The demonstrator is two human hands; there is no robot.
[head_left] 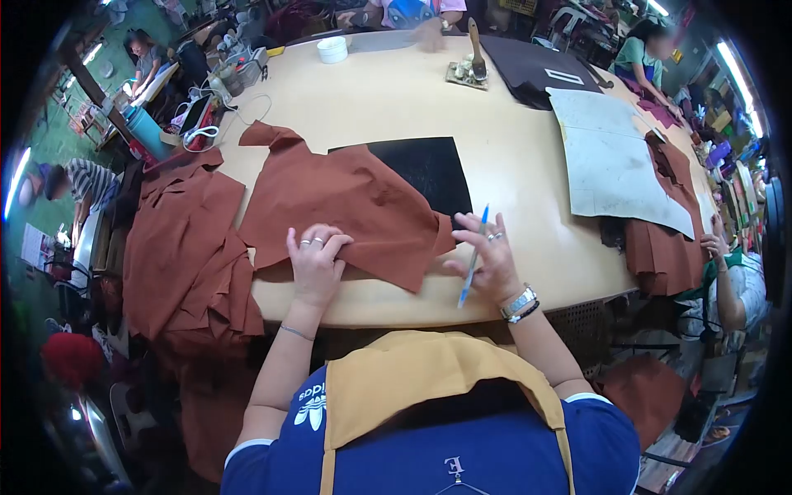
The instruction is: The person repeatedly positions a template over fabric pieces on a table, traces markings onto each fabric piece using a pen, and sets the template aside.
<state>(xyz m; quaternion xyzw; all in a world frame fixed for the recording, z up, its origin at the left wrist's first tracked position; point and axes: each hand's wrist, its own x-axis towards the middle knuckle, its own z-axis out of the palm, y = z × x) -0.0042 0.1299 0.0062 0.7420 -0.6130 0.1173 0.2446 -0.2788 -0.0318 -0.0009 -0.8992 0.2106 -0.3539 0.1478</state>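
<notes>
A reddish-brown sheet of leather or cloth (pixel 330 194) lies in front of me, its edges uneven and its surface a little rumpled. My left hand (pixel 318 262) is at its near edge, fingers curled and closed on the material. Just right of the sheet, my right hand (pixel 493 268) holds a blue pen (pixel 471 272) between its fingers, the other fingers partly spread. A black flat panel (pixel 429 169) lies partly under the sheet.
More reddish-brown pieces are heaped (pixel 186 256) at the left edge. A pale pattern sheet (pixel 615 153) covers brown pieces at right. Beyond are a white tub (pixel 332 50), a brush (pixel 477 54) and dark material (pixel 528 70). Several people work around the table (pixel 544 264).
</notes>
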